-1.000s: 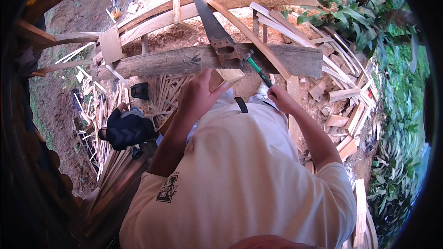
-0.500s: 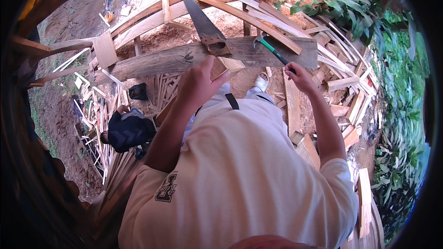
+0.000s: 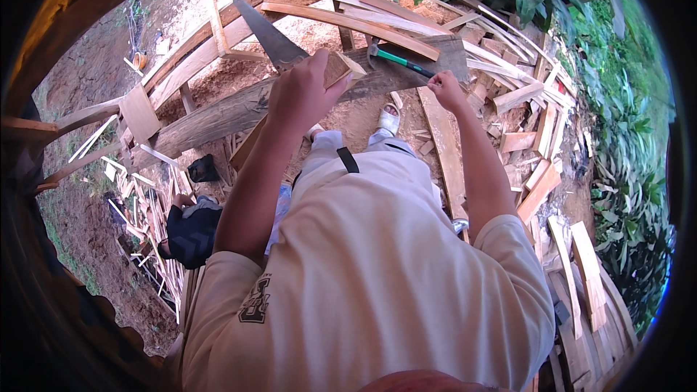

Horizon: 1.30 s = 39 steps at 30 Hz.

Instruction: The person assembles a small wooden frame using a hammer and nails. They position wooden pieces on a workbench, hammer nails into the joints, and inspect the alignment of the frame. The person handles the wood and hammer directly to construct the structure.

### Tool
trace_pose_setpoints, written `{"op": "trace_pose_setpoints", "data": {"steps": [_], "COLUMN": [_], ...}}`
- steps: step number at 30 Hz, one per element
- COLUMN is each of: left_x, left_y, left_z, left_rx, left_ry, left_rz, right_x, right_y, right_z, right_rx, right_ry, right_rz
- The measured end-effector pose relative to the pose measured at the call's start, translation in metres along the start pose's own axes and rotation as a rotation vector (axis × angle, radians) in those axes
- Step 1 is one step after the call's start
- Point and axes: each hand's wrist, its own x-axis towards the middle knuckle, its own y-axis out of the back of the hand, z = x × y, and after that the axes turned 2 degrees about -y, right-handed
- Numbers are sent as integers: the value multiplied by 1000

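The wooden block [image 3: 341,69], a small pale offcut, sits clenched in my left hand [image 3: 301,91], held just above the long weathered plank [image 3: 218,116] that runs across the scene; I take that plank as my landmark. From the head view, the block's bright cut corner pokes out past my fingers, over the plank's middle stretch. My right hand [image 3: 444,88] is closed around the handle of a hammer [image 3: 396,60], whose green shaft runs up and left from my fist, with the dark head resting on or just over the plank's right-hand part; I cannot tell if it touches. A handsaw [image 3: 270,35] lies with its dark blade slanting away from the plank's far edge, near the block. On the near side of the plank I see my foot in a white sandal [image 3: 388,120] on reddish dirt. Below the plank's left end lies a dark bag [image 3: 190,229] among pale wood scraps [image 3: 138,207].
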Motion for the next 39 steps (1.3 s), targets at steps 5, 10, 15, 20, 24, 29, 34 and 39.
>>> {"op": "trace_pose_setpoints", "data": {"steps": [5,10,15,20,24,29,34,39], "left_x": [7,7,5,4,4,5,4,-1], "left_y": [-17,-17,-25,-18,-21,-17,-14,-15], "left_z": [-5,-8,-11,-1,-3,1,1,4], "left_rx": [20,-21,-27,1,-4,-20,-25,-65], "left_ry": [-31,25,-65,10,-9,3,18,15], "left_rz": [-30,-47,49,-36,14,7,-1,22], "right_x": [19,-2,-11,-35,-45,-45,-52,-62], "right_y": [-12,-13,5,30,48,63,78,92], "right_z": [9,-12,-39,-139,-202,-239,-266,-296], "right_rx": [-113,-303,49,546,594,731,588,313], "right_ry": [-8,-25,-143,-27,50,163,310,534], "right_rz": [138,310,309,227,203,169,110,129]}}
